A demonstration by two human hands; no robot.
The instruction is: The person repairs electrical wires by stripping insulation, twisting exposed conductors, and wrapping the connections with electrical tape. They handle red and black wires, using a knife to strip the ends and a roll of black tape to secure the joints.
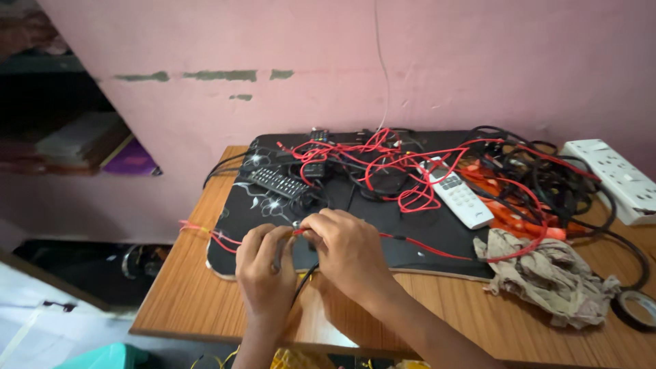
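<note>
Red wire is being worked at one spot near the front edge of the black mat, where both hands are meeting over it. The left hand is curling its fingers around a small dark piece at the wire's joint, and the right hand is pinching the wire between thumb and fingertips right against it; what exactly is sitting between the fingers is hidden. A black wire is dropping from the same spot toward the person. Judging by this, the joining work seems to be in its middle: the ends are being held together, with no tape on them yet as far as can be seen. Farther out, a black remote and a white remote are lying among a tangle of cables, a crumpled rag is sitting on the wooden table, a tape roll is waiting beyond it, and a white power strip is resting by the pink wall.
</note>
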